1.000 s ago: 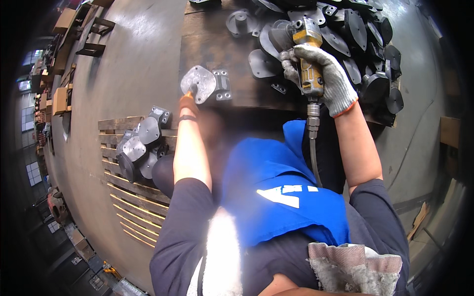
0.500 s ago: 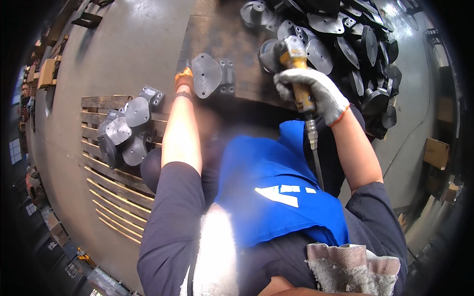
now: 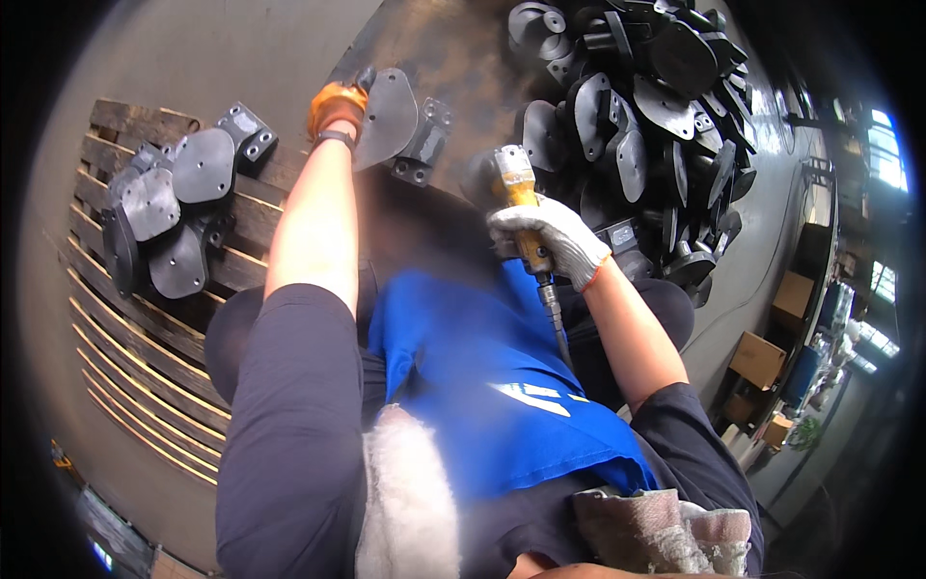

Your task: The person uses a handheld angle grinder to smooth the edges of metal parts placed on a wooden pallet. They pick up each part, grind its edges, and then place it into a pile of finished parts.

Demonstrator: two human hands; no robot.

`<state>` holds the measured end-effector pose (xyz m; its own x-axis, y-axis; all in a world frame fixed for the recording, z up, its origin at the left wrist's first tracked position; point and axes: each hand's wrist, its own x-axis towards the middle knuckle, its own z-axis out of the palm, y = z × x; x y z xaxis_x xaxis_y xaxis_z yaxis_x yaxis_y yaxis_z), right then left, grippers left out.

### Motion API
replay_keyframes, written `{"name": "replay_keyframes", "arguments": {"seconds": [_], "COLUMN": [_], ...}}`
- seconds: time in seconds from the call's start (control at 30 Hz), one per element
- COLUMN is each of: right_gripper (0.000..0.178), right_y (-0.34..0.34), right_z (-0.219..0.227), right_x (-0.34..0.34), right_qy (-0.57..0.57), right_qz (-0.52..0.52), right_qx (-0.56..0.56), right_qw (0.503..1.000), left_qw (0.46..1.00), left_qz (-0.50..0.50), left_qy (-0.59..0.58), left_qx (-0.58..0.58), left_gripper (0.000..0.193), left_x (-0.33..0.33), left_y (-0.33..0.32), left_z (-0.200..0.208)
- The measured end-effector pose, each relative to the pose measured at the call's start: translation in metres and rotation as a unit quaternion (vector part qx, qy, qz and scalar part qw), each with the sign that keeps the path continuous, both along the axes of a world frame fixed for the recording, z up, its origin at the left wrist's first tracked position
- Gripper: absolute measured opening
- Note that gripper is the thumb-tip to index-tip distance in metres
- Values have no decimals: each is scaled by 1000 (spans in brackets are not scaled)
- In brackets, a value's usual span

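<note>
My left hand (image 3: 337, 108), in an orange and dark glove, is closed on the edge of a grey metal bracket (image 3: 388, 121). The bracket has a rounded plate with small holes and a drilled block on its right side, and it stands on a worn brown work surface (image 3: 453, 53). My right hand (image 3: 571, 237), gloved in white knit, grips the yellow body of an air grinder (image 3: 515, 179). The tool's head points up and away from me, apart from the bracket; its disc end is blurred. An air hose (image 3: 561, 338) runs from its lower end toward my lap.
A large heap of similar dark metal brackets (image 3: 666, 106) covers the right part of the surface. At left, several more brackets (image 3: 204, 166) lie on a slatted wooden pallet (image 3: 145, 323). Cardboard boxes (image 3: 758, 359) stand at far right. A blue apron (image 3: 463, 347) covers my lap.
The whole view has swung, bringing more of the right side into sight. My right hand has drawn the grinder nearer to me. My left hand stays on the bracket, which now looks more tilted.
</note>
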<state>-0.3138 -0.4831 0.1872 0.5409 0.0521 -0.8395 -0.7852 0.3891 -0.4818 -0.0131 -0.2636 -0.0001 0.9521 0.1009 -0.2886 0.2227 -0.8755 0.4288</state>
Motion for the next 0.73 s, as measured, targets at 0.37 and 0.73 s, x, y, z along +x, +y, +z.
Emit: {"name": "replay_keyframes", "arguments": {"seconds": [0.37,0.73], "right_gripper": [29,33], "right_y": [32,36], "right_z": [-12,-61], "right_x": [23,10], "right_qy": [-20,-110], "right_qz": [98,148], "right_qx": [-156,-147], "right_qw": [983,972], "left_qw": [996,993], "left_qz": [-10,-62], "left_qy": [80,86], "left_qx": [-45,-58], "left_gripper": [74,95], "left_x": [1,4], "left_y": [13,11], "left_z": [16,26]}}
